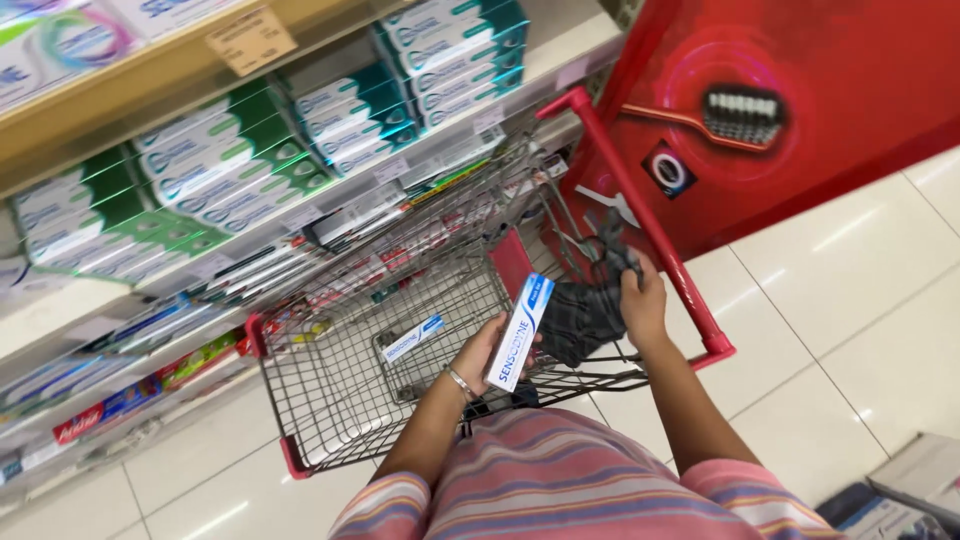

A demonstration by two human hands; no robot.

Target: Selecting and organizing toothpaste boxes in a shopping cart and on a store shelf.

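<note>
**A slim carton held over the trolley**

The fingers of the left hand [482, 352] are wrapped round the lower half of a long white-and-blue toothpaste carton [520, 331], thumb on one broad face and the other fingers behind it, so the box stands nearly upright just above the near end of the shopping trolley [330, 400]. A thin bangle sits at that wrist. The carton looks light and stiff along its length, thin card that would dent if squeezed hard; its glossy faces may be a little slippery, so a hold across the two broad faces near the middle seems the safest.

The right hand [643, 300] is closed on the top of a dark bag [582, 315] resting in the trolley's child seat, just beside the red handle bar [640, 215]; the fingers curl over the bag's edge.

Down in the wire basket lies a second carton [413, 338] of the same kind, flat and slanted.

Beyond the trolley, shelves [560, 62] run across on the left: rows of green-and-white boxes stacked flat, teal-and-white ones farther along, a pale price tag [250, 40] on the upper wooden edge, and small shelf labels below. Lower shelves carry red and blue packs, blurred. To the right stands a big red display panel [800, 110] picturing a toothbrush head and a round emblem.
</note>
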